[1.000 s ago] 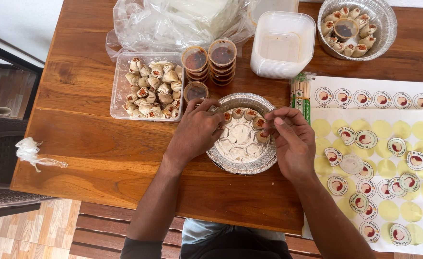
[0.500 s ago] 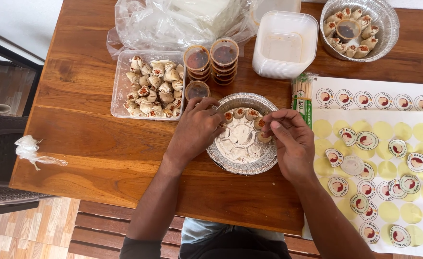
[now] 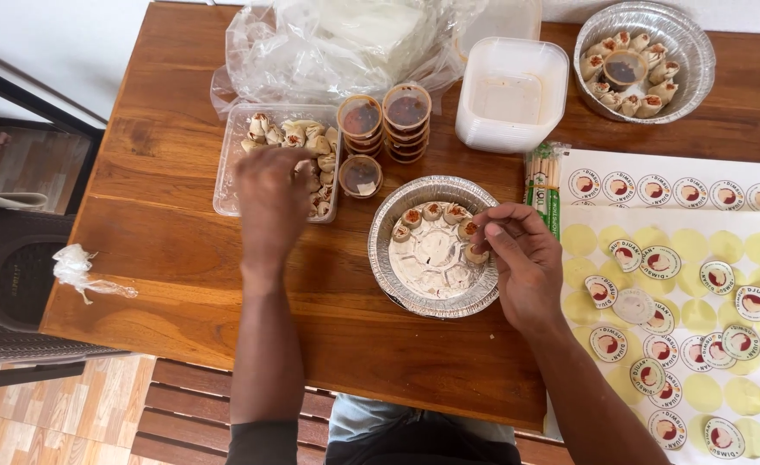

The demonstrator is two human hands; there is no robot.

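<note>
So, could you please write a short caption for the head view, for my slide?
Left hand reaches over a clear dumpling tray while right hand sets dumplings in a round foil pan.

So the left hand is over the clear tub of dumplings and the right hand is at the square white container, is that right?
Not quite. In the head view the left hand is over the clear tub of dumplings, but the right hand is at the round foil tray, not the square white container.

1. Single view only, worn on the head; no second view for overlap.
2. Faces almost straight down onto the brown wooden table [image 3: 182, 258], near edge at frame bottom.
3. Close range: forearms enter from below, left hand [image 3: 269, 200] and right hand [image 3: 522, 263] mid-frame.
4. Centred roughly on the round silver foil tray [image 3: 397, 297]; tiled floor visible bottom left.
</note>
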